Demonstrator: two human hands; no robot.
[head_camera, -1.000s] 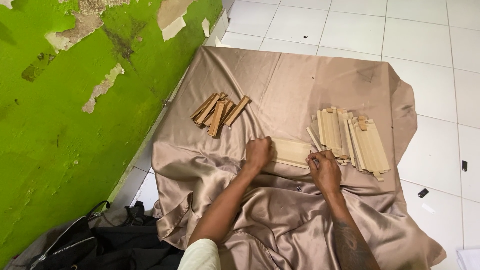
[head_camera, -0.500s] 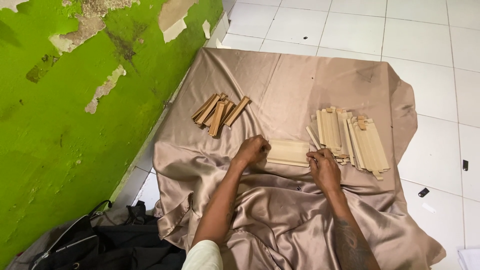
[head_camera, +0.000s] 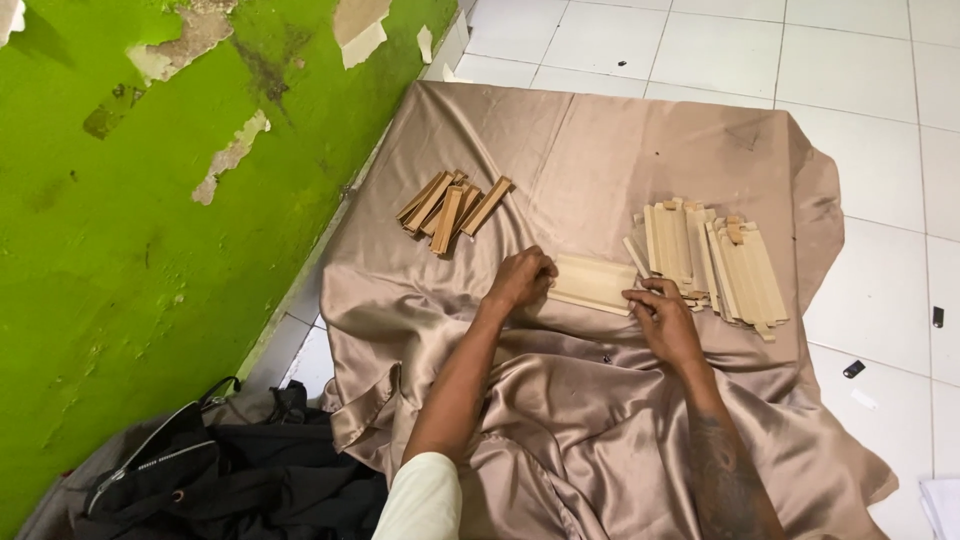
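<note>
Where my left hand curls over the near-left end of the flat pale wooden piece, my knuckles hide the fingertips, so I cannot tell how much of the edge they pinch; I only see the hand closed against that end. At the other end my right hand presses its fingers on the right edge of the same piece, thumb tucked and partly out of sight, so the piece sits held between both hands, lying flat on the satin cloth. How thick the piece is, or whether it is one slat or several stacked, I cannot make out. Just beyond my right fingers the pile of long pale slats begins, its nearest sticks touching or almost touching the piece, leaving little room on that side. Ahead and to the left of my left hand lies a smaller heap of darker short sticks, well apart, with open cloth between. Toward me the cloth bunches in folds over my lap. Farther left the cloth ends against the peeling green wall, and a black bag lies by my left elbow, cut off at the frame's bottom. White floor tiles spread past the cloth on the right.
</note>
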